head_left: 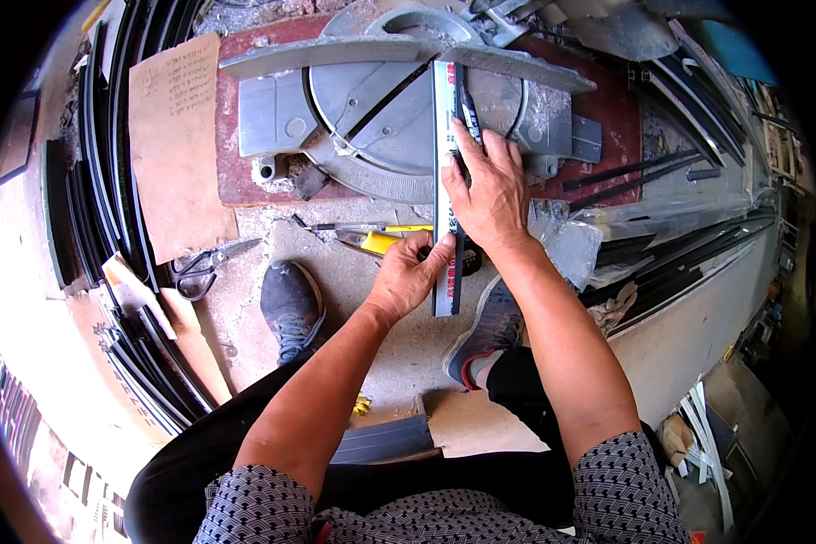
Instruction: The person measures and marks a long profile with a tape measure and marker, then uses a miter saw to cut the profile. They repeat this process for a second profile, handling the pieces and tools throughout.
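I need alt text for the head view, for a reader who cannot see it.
A person's right hand presses a long metal strip flat on a grey miter saw table, while the left hand grips the strip's near end. Scissors lie on the floor at left.

Under your right hand (pixel 488 192) lies a strip of pale, satiny metal profile (pixel 444 181) with a glossy black edge. Your left hand (pixel 408 276) meets the same smooth metal. The saw table (pixel 372 118) is dull grey cast metal, dusted with shavings. The cardboard sheet (pixel 177 145) looks matt and brown; the floor (pixel 245 317) is rough, gritty concrete. The scissors (pixel 204 265) show dark, worn metal.
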Available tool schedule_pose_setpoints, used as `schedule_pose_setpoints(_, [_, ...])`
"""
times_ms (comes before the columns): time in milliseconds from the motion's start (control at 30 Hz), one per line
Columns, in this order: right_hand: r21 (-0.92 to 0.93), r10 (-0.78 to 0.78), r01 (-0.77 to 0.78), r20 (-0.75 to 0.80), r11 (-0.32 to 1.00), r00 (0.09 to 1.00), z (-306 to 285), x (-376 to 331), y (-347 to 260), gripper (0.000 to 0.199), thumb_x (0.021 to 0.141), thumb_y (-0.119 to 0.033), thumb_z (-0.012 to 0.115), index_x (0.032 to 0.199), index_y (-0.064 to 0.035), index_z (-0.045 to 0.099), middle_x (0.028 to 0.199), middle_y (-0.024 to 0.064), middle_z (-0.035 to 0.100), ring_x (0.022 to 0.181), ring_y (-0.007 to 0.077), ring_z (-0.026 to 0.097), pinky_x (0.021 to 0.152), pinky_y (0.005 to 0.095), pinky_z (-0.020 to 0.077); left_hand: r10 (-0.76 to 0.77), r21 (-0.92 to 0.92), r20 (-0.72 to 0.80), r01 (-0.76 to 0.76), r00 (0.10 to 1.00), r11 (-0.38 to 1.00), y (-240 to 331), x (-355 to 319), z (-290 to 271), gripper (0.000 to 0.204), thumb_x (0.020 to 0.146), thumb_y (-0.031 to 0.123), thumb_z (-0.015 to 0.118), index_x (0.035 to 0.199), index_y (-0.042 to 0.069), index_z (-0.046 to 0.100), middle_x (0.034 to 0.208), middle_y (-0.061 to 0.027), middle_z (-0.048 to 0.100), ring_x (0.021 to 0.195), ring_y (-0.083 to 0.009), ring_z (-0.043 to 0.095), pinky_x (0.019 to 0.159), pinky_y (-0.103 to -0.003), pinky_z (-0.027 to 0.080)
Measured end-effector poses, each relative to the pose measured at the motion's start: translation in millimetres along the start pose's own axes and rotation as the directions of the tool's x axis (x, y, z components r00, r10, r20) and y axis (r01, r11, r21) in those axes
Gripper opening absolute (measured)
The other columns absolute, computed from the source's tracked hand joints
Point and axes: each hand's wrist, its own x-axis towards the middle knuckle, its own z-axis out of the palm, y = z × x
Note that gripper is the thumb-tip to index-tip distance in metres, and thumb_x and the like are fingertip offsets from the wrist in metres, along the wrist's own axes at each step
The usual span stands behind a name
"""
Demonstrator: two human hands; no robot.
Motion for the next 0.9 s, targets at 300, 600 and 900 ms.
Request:
schedule_pose_setpoints(300, [0.035, 0.033, -0.034, 0.033, 0.999, 0.999, 2.6, 0.7, 5.3, 0.041, 0.096, -0.023, 0.064, 0.136, -0.0114, 0.068, 0.119, 0.0147, 0.061, 0.109, 0.036, 0.058, 0.096, 0.0459, 0.0498, -0.033, -0.041, -0.034, 0.032, 0.999, 0.999, 18.8, 26.3, -2.1, 0.043, 0.108, 0.039, 0.059, 0.089, 0.002, 0.066, 0.069, 0.0041, 0.055, 0.066, -0.0057, 0.045, 0.058, -0.027, 0.041])
schedule_pose_setpoints(600, [0.071, 0.013, -0.015, 0.032, 0.997, 0.999, 4.1, 0.1, 12.0, 0.047, 0.093, -0.019, 0.066, 0.139, -0.0134, 0.066, 0.12, 0.0145, 0.061, 0.109, 0.0357, 0.057, 0.099, 0.0448, 0.0479, -0.019, -0.04, -0.069, 0.016, 0.997, 0.999, 23.0, 32.7, -1.6, 0.044, 0.109, 0.041, 0.058, 0.089, 0.003, 0.068, 0.07, 0.005, 0.054, 0.068, -0.0051, 0.043, 0.059, -0.026, 0.039])
schedule_pose_setpoints(900, [0.075, 0.033, -0.037, 0.052, 0.997, 0.998, 3.7, -1.5, 12.1, 0.05, 0.092, -0.019, 0.067, 0.141, -0.0166, 0.064, 0.121, 0.0129, 0.06, 0.111, 0.0348, 0.055, 0.099, 0.0445, 0.048, 0.043, -0.006, -0.162, -0.044, 0.986, 0.999, 20.1, 33.7, 3.6, 0.046, 0.107, 0.037, 0.061, 0.082, -0.001, 0.064, 0.063, 0.0002, 0.051, 0.064, -0.0086, 0.042, 0.056, -0.032, 0.042])
